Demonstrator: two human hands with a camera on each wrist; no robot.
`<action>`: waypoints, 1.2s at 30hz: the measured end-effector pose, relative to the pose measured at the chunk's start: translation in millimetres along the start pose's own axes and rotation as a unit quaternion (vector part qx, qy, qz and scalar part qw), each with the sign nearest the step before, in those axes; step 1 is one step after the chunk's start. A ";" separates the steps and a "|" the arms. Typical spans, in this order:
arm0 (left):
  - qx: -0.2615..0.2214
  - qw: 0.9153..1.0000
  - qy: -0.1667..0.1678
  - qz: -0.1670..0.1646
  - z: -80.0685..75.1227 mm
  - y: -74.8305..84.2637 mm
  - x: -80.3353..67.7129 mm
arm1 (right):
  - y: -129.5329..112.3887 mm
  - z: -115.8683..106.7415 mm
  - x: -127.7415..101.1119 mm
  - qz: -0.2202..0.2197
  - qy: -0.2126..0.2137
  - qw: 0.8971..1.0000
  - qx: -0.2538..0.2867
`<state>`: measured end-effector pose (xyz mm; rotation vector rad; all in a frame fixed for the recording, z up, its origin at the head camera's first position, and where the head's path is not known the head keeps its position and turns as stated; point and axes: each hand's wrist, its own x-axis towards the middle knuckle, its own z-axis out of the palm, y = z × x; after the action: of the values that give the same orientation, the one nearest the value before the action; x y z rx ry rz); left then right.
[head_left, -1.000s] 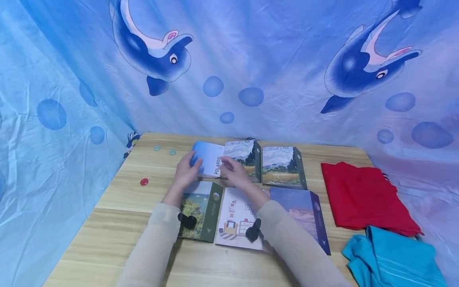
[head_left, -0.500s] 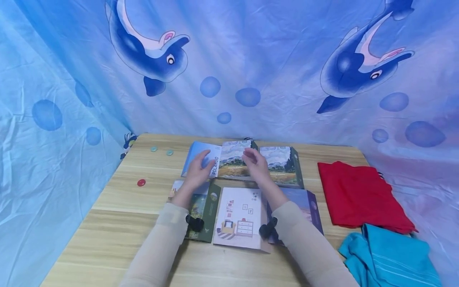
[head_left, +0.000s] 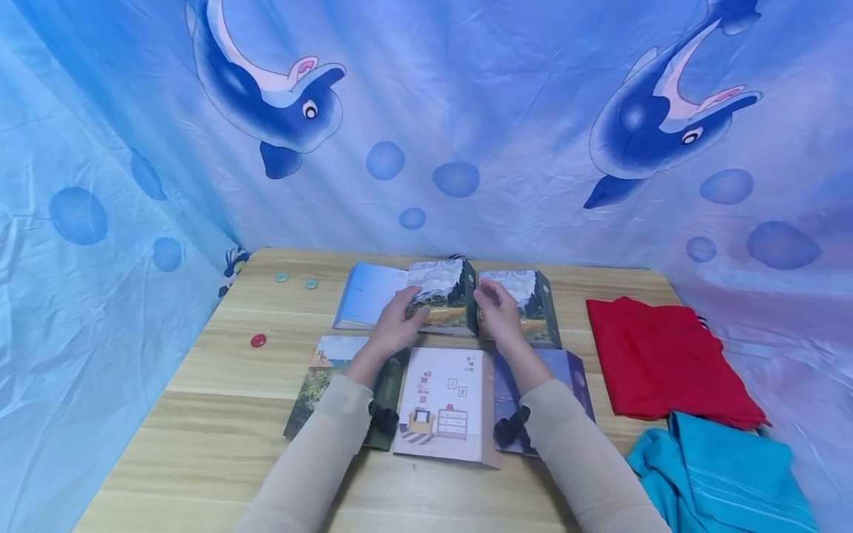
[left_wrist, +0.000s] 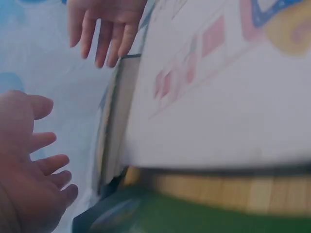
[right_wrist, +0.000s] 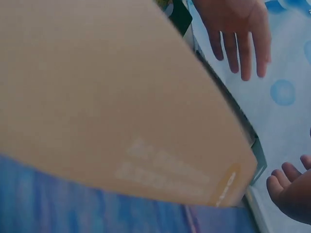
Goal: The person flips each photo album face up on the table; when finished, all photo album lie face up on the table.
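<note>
My left hand [head_left: 398, 322] is at the left edge of a notebook [head_left: 443, 296] with a landscape painting on its cover, in the middle of the back row. At that notebook's right edge is my right hand [head_left: 500, 314], overlapping a matching landscape notebook [head_left: 545, 311]. Fingers of both hands are spread and loosely extended in the wrist views, the left hand [left_wrist: 29, 165] facing the right. To the left lies a light-blue notebook [head_left: 373, 292], its lettering hidden. Under my forearms, the front row has a garden-painting notebook [head_left: 313, 392], a white room-drawing notebook [head_left: 443, 400] and a purple-blue one [head_left: 574, 374].
Two pale green buttons, one of them a button [head_left: 311, 283] nearer the notebooks, and a red button [head_left: 258, 340] lie at the left of the wooden table [head_left: 200, 437]. A red cloth [head_left: 669, 363] and a teal cloth [head_left: 726, 474] lie at the right. A dolphin-print curtain [head_left: 506, 89] hangs behind.
Both hands have moved right, from the sides of the light-blue notebook to the sides of the middle landscape notebook. The garden-painting and white notebooks are less covered by my arms now.
</note>
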<state>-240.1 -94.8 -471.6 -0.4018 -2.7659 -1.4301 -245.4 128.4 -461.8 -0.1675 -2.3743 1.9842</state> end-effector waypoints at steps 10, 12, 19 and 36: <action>0.092 0.992 -0.073 -0.038 25.9 4.8 8.3 | 8.8 1.3 -2.8 0.057 -0.096 0.994 0.003; 0.092 0.992 -0.077 -0.036 27.3 6.1 8.3 | 10.3 -0.8 -3.6 0.059 -0.108 0.992 0.009; 0.087 0.991 -0.093 -0.044 31.3 11.7 7.4 | 11.4 -8.9 -5.1 0.059 -0.115 0.992 0.009; 0.081 0.992 -0.096 -0.026 27.0 8.1 4.1 | 6.8 -10.8 -11.0 0.061 -0.104 0.991 -0.066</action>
<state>-239.1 -67.7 -480.4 -0.4922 -3.0381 -1.2230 -233.0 138.9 -466.2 -0.1178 -2.6883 1.9860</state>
